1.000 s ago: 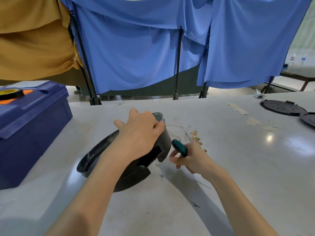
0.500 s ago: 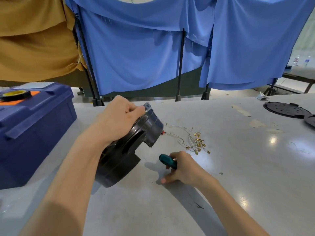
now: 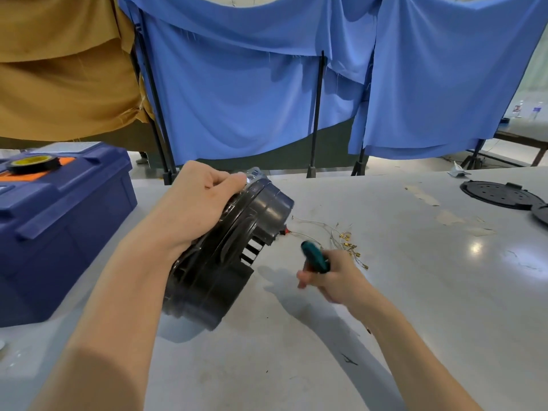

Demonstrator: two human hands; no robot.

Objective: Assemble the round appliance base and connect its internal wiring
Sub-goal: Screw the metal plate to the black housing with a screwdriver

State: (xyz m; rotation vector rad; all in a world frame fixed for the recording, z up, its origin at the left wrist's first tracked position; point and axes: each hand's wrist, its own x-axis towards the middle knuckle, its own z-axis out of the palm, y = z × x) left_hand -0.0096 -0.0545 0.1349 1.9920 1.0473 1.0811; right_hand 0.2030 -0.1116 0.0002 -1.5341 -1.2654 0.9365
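Observation:
The round black appliance base (image 3: pixel 225 256) stands tipped up on its edge on the grey table (image 3: pixel 415 292), its underside facing right. My left hand (image 3: pixel 195 203) grips its upper rim from the left. My right hand (image 3: pixel 335 277) holds a screwdriver with a teal handle (image 3: pixel 315 258) just right of the base, not touching it; the tool's shaft is hidden. A bundle of thin white wires with brass terminals (image 3: pixel 344 238) trails from the base across the table behind my right hand.
A dark blue toolbox (image 3: pixel 59 221) sits at the left with a roll of yellow tape (image 3: pixel 34 163) on its lid. Two black round plates (image 3: pixel 501 195) lie at the far right. Blue and mustard cloths hang on stands behind the table.
My left hand has tilted the base from lying nearly flat up onto its edge. My right hand with the screwdriver drew back slightly to the right.

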